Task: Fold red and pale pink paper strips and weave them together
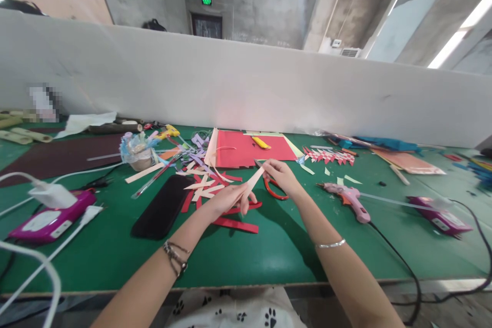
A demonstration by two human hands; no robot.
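A pale pink paper strip (254, 179) slants up from my left hand (232, 199), which is closed on its lower end. My right hand (280, 174) is closed around a pair of scissors with orange-red handles (275, 195). A short part of the dark blade shows beside its fingertips, at the strip's upper end. Whether the right fingers also pinch the strip, I cannot tell. Red paper strips (236, 225) lie below my left hand, and cut pale pink strips (200, 187) are heaped left of it. Beyond both hands is red paper (238, 148) with a yellow utility knife (261, 142) on it.
A black phone (163, 207) lies left of my hands. To the right are a pink glue gun (351, 200), a purple power strip (438, 216) and a red-and-white woven paper piece (330, 155). Another purple power strip (54, 218) with white cables sits left. A white partition (246, 82) borders the back.
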